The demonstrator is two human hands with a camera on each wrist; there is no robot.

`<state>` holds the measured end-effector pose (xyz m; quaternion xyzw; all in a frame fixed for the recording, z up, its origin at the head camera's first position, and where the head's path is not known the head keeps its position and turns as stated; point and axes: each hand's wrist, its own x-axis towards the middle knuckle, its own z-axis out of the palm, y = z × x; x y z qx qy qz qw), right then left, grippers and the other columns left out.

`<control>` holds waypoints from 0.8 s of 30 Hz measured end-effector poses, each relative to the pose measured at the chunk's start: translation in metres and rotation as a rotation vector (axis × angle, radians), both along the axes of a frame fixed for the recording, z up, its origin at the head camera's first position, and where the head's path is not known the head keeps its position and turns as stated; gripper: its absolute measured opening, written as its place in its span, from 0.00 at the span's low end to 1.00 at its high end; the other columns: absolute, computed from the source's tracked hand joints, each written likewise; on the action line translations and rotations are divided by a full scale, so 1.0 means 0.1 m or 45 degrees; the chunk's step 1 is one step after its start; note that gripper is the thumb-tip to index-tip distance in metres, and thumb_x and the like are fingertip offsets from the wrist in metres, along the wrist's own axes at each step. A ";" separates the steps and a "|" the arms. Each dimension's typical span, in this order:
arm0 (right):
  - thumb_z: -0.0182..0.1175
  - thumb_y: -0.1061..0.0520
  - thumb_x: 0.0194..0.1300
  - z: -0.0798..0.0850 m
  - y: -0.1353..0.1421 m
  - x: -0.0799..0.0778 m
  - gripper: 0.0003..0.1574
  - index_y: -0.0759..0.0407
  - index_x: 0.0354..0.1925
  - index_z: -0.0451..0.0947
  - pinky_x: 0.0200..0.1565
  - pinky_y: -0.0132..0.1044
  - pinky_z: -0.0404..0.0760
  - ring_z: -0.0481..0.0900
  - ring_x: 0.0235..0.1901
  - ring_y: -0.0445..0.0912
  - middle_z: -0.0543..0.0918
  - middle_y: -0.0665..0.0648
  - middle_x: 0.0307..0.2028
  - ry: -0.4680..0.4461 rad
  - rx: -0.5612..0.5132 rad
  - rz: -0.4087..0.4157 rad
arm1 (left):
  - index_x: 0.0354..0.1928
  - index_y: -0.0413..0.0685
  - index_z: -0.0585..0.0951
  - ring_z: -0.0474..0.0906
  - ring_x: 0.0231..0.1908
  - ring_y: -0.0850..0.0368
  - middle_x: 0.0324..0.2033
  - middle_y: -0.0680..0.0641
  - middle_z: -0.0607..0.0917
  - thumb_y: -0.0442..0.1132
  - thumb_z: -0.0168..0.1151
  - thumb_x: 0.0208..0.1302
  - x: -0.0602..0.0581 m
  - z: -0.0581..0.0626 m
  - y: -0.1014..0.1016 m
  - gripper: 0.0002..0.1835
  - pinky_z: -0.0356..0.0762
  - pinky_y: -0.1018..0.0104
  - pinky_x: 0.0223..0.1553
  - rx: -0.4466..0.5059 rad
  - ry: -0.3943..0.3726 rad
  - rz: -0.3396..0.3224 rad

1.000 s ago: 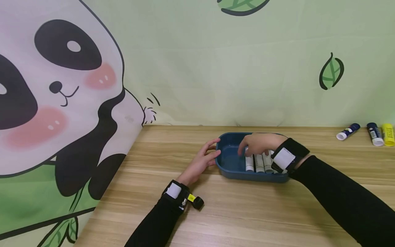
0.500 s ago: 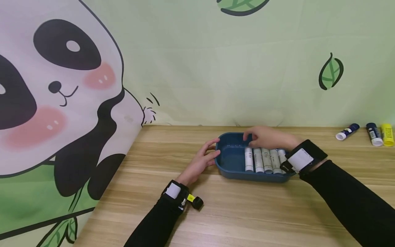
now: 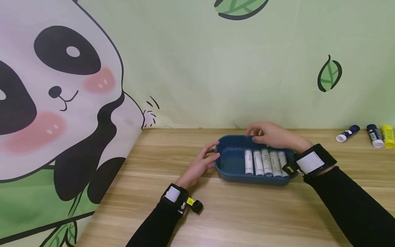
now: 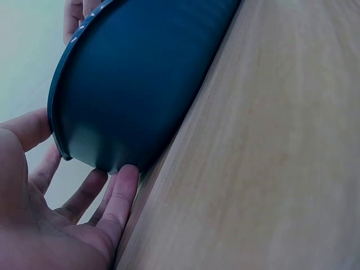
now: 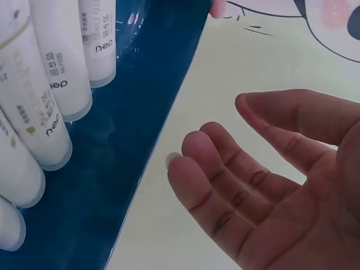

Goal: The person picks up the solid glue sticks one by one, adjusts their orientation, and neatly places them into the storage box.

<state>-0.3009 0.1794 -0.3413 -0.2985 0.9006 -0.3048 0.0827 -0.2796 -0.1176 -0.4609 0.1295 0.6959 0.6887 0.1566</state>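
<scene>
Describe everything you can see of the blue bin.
The blue bin is an open-topped, rounded rectangle, apparently smooth plastic, with a rim. It sits upright on the wooden table, its long sides running left to right. Five visible white tubes lie side by side toward its right end. The left hand touches its left end; the right hand is near the far side.
</scene>
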 end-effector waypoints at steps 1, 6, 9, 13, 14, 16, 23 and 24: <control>0.58 0.64 0.75 0.00 0.02 0.01 0.14 0.63 0.56 0.81 0.45 0.48 0.79 0.81 0.44 0.54 0.84 0.62 0.46 0.003 -0.011 -0.007 | 0.78 0.59 0.66 0.71 0.65 0.45 0.72 0.40 0.62 0.44 0.58 0.79 0.00 0.00 0.00 0.29 0.76 0.57 0.62 0.004 0.001 0.001; 0.58 0.65 0.74 0.00 0.09 0.02 0.14 0.62 0.56 0.81 0.39 0.44 0.79 0.81 0.39 0.52 0.84 0.61 0.44 0.044 -0.064 -0.019 | 0.78 0.59 0.67 0.72 0.64 0.46 0.72 0.40 0.63 0.45 0.59 0.79 0.01 0.01 0.02 0.29 0.77 0.57 0.61 0.012 0.001 0.020; 0.58 0.65 0.74 0.00 0.16 0.02 0.15 0.63 0.56 0.80 0.33 0.42 0.79 0.79 0.35 0.50 0.83 0.62 0.44 0.050 -0.094 -0.040 | 0.78 0.60 0.67 0.72 0.65 0.46 0.72 0.41 0.63 0.45 0.59 0.79 0.02 0.01 0.02 0.29 0.76 0.57 0.61 0.001 -0.007 0.022; 0.58 0.65 0.75 0.04 0.28 0.01 0.15 0.62 0.57 0.79 0.30 0.41 0.80 0.78 0.33 0.49 0.82 0.63 0.44 0.067 -0.108 -0.116 | 0.78 0.60 0.66 0.71 0.65 0.46 0.72 0.41 0.63 0.45 0.58 0.79 0.00 0.01 0.01 0.29 0.76 0.57 0.62 -0.003 -0.004 0.010; 0.58 0.65 0.75 0.04 0.32 0.01 0.15 0.62 0.58 0.79 0.30 0.41 0.80 0.78 0.33 0.49 0.81 0.63 0.44 0.076 -0.111 -0.134 | 0.78 0.60 0.66 0.71 0.65 0.46 0.72 0.41 0.63 0.45 0.58 0.79 0.00 0.01 0.01 0.29 0.76 0.57 0.62 -0.002 -0.001 0.007; 0.57 0.65 0.75 0.06 0.41 0.01 0.15 0.62 0.58 0.79 0.30 0.41 0.82 0.78 0.34 0.50 0.81 0.63 0.44 0.093 -0.125 -0.177 | 0.78 0.60 0.66 0.71 0.65 0.46 0.72 0.41 0.63 0.45 0.58 0.79 -0.01 0.00 0.01 0.29 0.76 0.57 0.62 -0.001 0.000 0.004; 0.56 0.62 0.78 0.13 0.72 0.04 0.16 0.63 0.60 0.77 0.32 0.35 0.81 0.79 0.35 0.48 0.81 0.65 0.47 0.153 -0.135 -0.280 | 0.78 0.60 0.66 0.72 0.64 0.45 0.72 0.40 0.63 0.46 0.59 0.79 0.00 -0.01 0.00 0.29 0.76 0.57 0.62 -0.008 -0.002 0.004; 0.55 0.62 0.79 0.15 0.75 0.04 0.16 0.63 0.61 0.77 0.32 0.35 0.81 0.80 0.35 0.48 0.81 0.65 0.48 0.159 -0.132 -0.289 | 0.78 0.60 0.66 0.72 0.64 0.45 0.72 0.41 0.63 0.46 0.59 0.79 0.01 -0.01 -0.01 0.29 0.76 0.57 0.62 -0.007 -0.003 0.003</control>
